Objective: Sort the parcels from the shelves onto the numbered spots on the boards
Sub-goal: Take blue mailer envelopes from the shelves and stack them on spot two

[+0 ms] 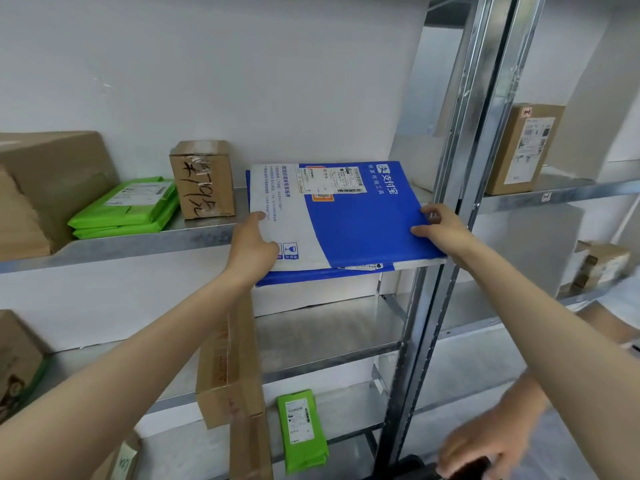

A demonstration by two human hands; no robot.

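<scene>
A flat blue-and-white parcel [349, 220] with a shipping label lies on the upper metal shelf [138, 245], overhanging its front edge. It sits on top of a second blue flat parcel [311, 277], of which only the rim shows. My left hand [254, 245] grips the top parcel's white left edge, one digit lying on top. My right hand [441, 226] grips its blue right edge, thumb on top and fingers curled at the side.
On the same shelf stand a small taped box with handwriting [202, 180], green mailers [128, 207] and a large brown box [52, 174]. A steel upright [450, 188] runs just right of the parcel. Lower down are a long carton [228, 372] and a green mailer [303, 431]. Another person's hand [491, 441] is at bottom right.
</scene>
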